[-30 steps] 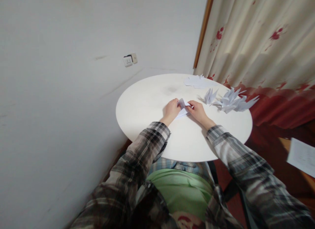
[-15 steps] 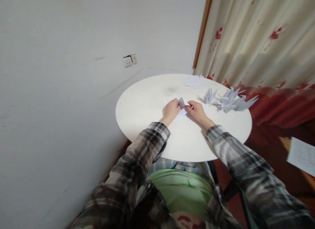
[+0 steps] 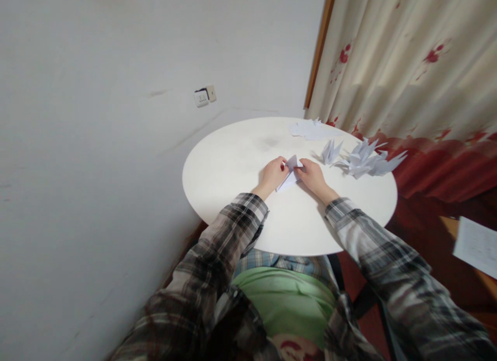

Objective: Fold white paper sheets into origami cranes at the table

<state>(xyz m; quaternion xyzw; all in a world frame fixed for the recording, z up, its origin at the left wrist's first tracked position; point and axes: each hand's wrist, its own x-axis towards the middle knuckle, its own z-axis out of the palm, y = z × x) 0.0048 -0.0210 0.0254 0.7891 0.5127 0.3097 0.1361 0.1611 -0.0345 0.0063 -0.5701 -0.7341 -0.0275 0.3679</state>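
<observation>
Between my hands, low over the white round table [image 3: 229,195], is a folded piece of white paper [image 3: 288,182] with one flap standing up. My left hand [image 3: 273,174] pinches its left side, the fingers curled and closed. On the right side, my right hand [image 3: 311,175] grips the paper between thumb and fingers. Parts of the folds are hidden behind the fingers. Several folded white paper cranes [image 3: 361,159] stand close together to the right of my right hand, and a single paper crane [image 3: 331,152] sits nearer to it.
Flat white paper sheets [image 3: 308,129] lie at the table's far edge. A wall with a socket [image 3: 201,98] rises on the left; a flowered curtain [image 3: 396,81] hangs at the right. A written sheet [image 3: 477,246] rests on a wooden surface at the lower right.
The upright flap of the paper has shifted slightly to the right, and more of the folded lower part shows. My left fingers have moved a little along the paper.
</observation>
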